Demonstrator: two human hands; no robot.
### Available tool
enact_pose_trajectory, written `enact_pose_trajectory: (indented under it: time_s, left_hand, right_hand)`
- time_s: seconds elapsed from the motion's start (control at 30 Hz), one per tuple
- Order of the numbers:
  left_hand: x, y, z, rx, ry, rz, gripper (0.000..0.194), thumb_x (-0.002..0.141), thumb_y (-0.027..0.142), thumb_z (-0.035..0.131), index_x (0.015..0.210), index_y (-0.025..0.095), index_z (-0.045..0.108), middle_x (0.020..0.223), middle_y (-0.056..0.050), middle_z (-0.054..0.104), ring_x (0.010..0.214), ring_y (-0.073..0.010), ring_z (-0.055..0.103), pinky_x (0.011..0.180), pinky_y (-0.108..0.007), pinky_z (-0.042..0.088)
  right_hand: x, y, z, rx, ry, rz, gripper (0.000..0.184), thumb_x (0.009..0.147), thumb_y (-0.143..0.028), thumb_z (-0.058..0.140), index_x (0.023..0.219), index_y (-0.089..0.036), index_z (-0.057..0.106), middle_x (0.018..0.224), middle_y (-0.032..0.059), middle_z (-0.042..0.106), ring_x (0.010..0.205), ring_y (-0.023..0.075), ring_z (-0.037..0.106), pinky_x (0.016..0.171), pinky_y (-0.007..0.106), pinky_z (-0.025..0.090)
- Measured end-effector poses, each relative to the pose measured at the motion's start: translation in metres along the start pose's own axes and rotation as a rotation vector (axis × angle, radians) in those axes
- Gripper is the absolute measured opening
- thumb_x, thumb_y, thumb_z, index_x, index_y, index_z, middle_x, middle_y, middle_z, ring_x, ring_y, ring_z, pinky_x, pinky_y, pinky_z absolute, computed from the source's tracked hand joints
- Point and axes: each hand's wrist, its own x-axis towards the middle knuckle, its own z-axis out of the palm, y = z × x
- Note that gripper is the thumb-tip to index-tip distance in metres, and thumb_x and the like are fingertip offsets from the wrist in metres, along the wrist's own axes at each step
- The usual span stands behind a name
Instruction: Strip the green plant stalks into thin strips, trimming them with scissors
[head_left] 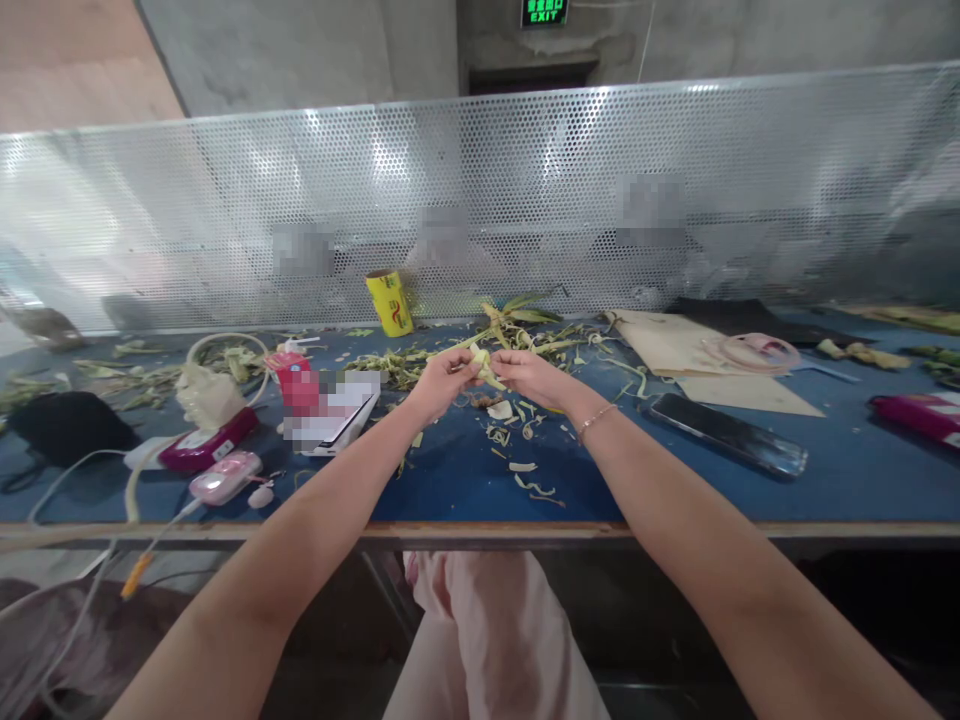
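Observation:
My left hand (448, 380) and my right hand (529, 377) meet above the middle of the blue table (450, 490). Between them is a small pale yellow-green piece of plant strip (482, 360), folded or bunched, with a loose end hanging down. Fingers of both hands pinch it from either side. Curled pale peelings (523, 467) lie on the table just below my hands. Behind them spreads a heap of green and yellowish plant strips (405, 365), with longer leaves (525, 305) at its back.
A yellow roll (389, 303) stands by the perforated metal screen (525, 170). To the right lie a phone (727, 435), brown paper sheets (667, 345) and a pink ring-shaped coil (754, 352). Leftward are a red bottle (295, 382), a pink device (225, 477) and cables.

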Motion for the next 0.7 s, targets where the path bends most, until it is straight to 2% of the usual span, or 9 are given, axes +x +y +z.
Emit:
enact_pose_trajectory:
  time_s: [0.17,0.37,0.5,0.6,0.7]
  left_hand:
    - [-0.0038,0.0036,0.0033,-0.058,-0.002,-0.001,0.029,0.056,0.034,0.075,0.067,0.013,0.057,0.067,0.003,0.055,0.063,-0.0065,0.053,0.068,-0.023,0.047]
    - [-0.0048,0.0049,0.0062,-0.106,0.058,-0.012,0.031,0.056,0.033,0.075,0.064,0.013,0.053,0.063,0.004,0.052,0.063,-0.006,0.052,0.071,-0.023,0.047]
    - [-0.002,0.0012,0.0058,-0.057,0.115,0.019,0.033,0.057,0.038,0.074,0.065,0.014,0.054,0.063,0.003,0.053,0.062,-0.0066,0.051,0.069,-0.024,0.047]
    - [0.0003,-0.0028,0.0046,0.023,0.156,0.051,0.032,0.059,0.04,0.072,0.067,0.014,0.055,0.064,0.003,0.054,0.061,-0.0065,0.051,0.065,-0.022,0.046]
    - [0.001,-0.0045,0.0037,0.116,0.168,0.059,0.031,0.063,0.041,0.07,0.067,0.014,0.055,0.06,0.003,0.052,0.056,-0.006,0.048,0.057,-0.02,0.043]
  right_hand:
    - [-0.0003,-0.0023,0.0031,0.148,0.013,0.061,0.029,0.066,-0.04,0.069,0.072,-0.016,0.053,0.076,-0.0002,0.051,0.075,0.0117,0.051,0.071,0.027,0.041]
    - [0.0019,-0.0028,0.0068,0.12,0.076,0.071,0.031,0.066,-0.043,0.068,0.073,-0.017,0.053,0.084,0.001,0.052,0.083,0.0125,0.052,0.076,0.028,0.044]
    - [0.0041,-0.0011,0.0062,-0.007,0.119,0.005,0.033,0.067,-0.047,0.066,0.071,-0.017,0.053,0.074,-0.0013,0.051,0.071,0.0098,0.049,0.067,0.025,0.042]
    - [0.0058,0.0013,0.004,-0.169,0.137,-0.048,0.032,0.068,-0.046,0.064,0.068,-0.016,0.053,0.059,-0.0051,0.044,0.055,0.0067,0.039,0.056,0.023,0.034]
    - [0.0067,0.0018,0.0042,-0.126,0.162,-0.036,0.032,0.065,-0.045,0.066,0.066,-0.016,0.054,0.058,-0.0049,0.046,0.054,0.0067,0.039,0.055,0.023,0.033]
